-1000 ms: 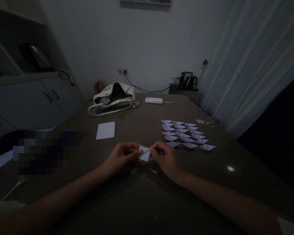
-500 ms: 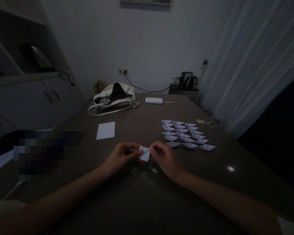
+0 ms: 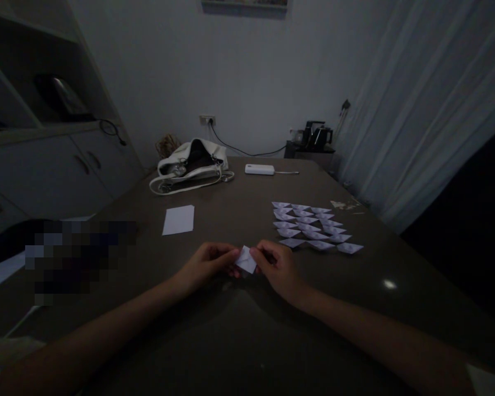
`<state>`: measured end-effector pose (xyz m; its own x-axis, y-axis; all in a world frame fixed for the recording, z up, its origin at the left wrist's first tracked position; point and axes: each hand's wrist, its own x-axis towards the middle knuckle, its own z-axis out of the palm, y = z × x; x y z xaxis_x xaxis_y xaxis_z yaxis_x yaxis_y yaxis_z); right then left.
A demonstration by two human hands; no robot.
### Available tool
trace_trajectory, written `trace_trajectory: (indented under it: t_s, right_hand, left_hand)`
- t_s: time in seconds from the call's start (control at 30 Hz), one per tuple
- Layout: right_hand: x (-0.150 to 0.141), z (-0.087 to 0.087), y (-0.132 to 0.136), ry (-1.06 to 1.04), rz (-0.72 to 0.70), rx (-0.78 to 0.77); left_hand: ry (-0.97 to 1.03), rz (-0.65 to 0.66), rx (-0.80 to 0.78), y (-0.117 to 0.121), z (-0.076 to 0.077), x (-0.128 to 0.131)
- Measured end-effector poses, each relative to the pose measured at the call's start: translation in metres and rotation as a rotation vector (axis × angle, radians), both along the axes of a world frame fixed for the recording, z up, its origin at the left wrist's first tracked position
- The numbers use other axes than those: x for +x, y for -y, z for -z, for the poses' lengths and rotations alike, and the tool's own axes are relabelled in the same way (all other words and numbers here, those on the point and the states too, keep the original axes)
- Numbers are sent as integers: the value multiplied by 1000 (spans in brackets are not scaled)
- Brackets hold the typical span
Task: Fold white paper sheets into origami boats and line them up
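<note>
A small folded piece of white paper (image 3: 246, 260) is held above the dark table, pinched from both sides. My left hand (image 3: 213, 260) grips its left edge, thumb on top and fingers beneath. On the opposite edge, my right hand (image 3: 277, 267) presses it between thumb and curled fingers. Creases cross the paper's face. Just beyond my right hand lie several folded paper boats (image 3: 308, 227), set out in rows. Farther off to the left rests a stack of white paper sheets (image 3: 178, 220).
A white handbag (image 3: 192, 165) lies at the table's far left, and a white power bank (image 3: 259, 169) with a short cable is at the back. Paper scraps (image 3: 343, 205) lie near the right edge. Black kettles (image 3: 318, 136) stand beyond the table.
The folded paper has turned slightly between my fingers. My right thumb has shifted onto its upper right edge, and both hands otherwise stay in nearly the same place.
</note>
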<state>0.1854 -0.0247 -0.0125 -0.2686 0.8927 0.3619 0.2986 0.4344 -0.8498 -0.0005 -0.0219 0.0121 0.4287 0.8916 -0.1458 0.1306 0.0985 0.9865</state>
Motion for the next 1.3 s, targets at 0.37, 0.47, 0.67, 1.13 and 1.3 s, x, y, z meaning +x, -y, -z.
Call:
trace_trajectory:
  t_s: [0.37,0.47,0.67,1.13,1.3]
  right_hand:
    - [0,1,-1,-27,56,17]
    - [0,3,-2,-50,60,22]
    - [0,4,-2,-67,57,3]
    - [-1,3,-2,-45,76,15]
    - [-1,2,0,-28,82,14]
  left_hand:
    - [13,-34,-86,-2,4,-1]
    - [67,-35,-113,-4,9,-2]
    - [122,-37,-157,-8,17,-5]
    - [64,-39,-183,-5,8,-4]
    - [21,-37,-124,-3,1,-1]
